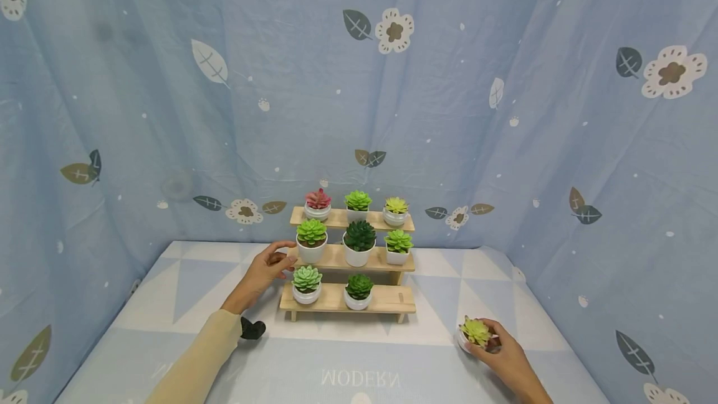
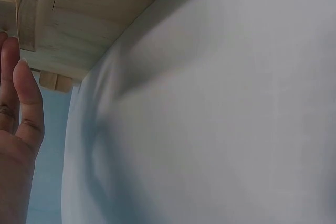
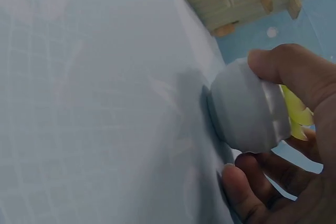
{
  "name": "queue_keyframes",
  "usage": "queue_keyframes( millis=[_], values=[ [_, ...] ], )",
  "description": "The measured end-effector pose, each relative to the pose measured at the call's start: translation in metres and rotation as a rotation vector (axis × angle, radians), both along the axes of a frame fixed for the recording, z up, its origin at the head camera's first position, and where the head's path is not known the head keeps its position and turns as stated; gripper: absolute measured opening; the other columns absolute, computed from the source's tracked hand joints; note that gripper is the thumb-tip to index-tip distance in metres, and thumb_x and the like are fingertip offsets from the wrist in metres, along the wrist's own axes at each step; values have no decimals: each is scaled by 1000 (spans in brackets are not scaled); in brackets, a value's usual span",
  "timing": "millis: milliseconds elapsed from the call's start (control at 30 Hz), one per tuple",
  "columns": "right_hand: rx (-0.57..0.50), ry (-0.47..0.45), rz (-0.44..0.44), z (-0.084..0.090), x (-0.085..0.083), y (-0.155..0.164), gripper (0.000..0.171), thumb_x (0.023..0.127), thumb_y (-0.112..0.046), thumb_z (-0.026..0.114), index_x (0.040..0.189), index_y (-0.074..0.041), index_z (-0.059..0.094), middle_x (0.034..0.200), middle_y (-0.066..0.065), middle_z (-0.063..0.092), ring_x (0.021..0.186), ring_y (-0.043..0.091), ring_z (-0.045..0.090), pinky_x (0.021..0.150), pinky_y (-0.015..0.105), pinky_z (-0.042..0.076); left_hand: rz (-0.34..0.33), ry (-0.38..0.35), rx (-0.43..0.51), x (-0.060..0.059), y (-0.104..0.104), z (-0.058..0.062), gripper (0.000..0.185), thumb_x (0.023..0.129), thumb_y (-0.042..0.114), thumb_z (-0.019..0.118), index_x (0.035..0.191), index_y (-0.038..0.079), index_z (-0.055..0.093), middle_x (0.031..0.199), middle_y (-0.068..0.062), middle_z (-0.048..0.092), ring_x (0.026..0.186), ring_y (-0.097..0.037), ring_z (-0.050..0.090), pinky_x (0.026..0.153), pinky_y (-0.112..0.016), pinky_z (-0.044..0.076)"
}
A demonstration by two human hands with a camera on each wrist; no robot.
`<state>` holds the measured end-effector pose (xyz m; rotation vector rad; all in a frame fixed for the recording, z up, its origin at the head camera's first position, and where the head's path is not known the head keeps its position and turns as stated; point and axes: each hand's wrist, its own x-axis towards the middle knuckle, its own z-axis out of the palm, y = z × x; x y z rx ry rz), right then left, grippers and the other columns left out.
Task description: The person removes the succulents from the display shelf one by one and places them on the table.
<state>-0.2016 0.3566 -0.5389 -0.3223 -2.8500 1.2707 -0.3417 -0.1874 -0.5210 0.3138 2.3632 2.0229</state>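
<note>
At the right of the table my right hand (image 1: pixel 503 355) grips a small yellow-green succulent in a white pot (image 1: pixel 475 331). In the right wrist view the thumb and fingers lie around the white pot (image 3: pixel 244 106), which is low over the table or on it; I cannot tell which. My left hand (image 1: pixel 266 272) is at the left end of the wooden three-tier stand (image 1: pixel 331 256), beside the middle tier. Its fingers (image 2: pixel 30 98) extend loosely close to the wood in the left wrist view; whether they touch it cannot be made out.
Several potted succulents fill the upper tiers. On the bottom tier stand a pale green succulent (image 1: pixel 306 283) and a dark green one (image 1: pixel 359 292), with bare wood to their right. A black object (image 1: pixel 253 329) lies by my left forearm. A patterned curtain (image 1: pixel 314 111) hangs behind the table.
</note>
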Motion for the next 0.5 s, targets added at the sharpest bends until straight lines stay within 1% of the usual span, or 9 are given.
queue_keyframes(
  millis=[133, 233, 400, 500],
  values=[
    [-27, -18, 22, 6, 2, 4, 86, 81, -46, 88, 149, -10, 50, 132, 16, 56, 92, 21, 55, 70, 34, 49, -4, -3, 1, 0, 0, 2, 48, 100, 38, 70, 143, 22, 55, 112, -12, 66, 102, -32, 67, 82, -47, 54],
    [-50, -13, 48, 13, 2, 7, 87, 83, -47, 86, 152, -14, 46, 138, 17, 53, 99, 23, 56, 73, 35, 50, -16, -3, -1, -1, 0, 3, 49, 99, 41, 70, 143, 24, 55, 113, -14, 66, 101, -31, 67, 83, -49, 53],
    [-48, 59, 98, 27, -3, 11, 80, 87, -48, 82, 153, -20, 45, 140, 14, 54, 110, 25, 54, 83, 36, 50, -21, -3, -8, -2, -1, 4, 49, 99, 43, 69, 143, 25, 54, 116, -15, 66, 102, -30, 67, 87, -55, 52],
    [-25, 100, 117, 33, -7, 10, 78, 89, -50, 79, 153, -20, 46, 140, 14, 55, 112, 25, 53, 85, 34, 49, -21, -13, -11, 0, -1, 3, 49, 100, 41, 69, 143, 24, 55, 117, -14, 67, 101, -28, 67, 87, -55, 52]
  ],
)
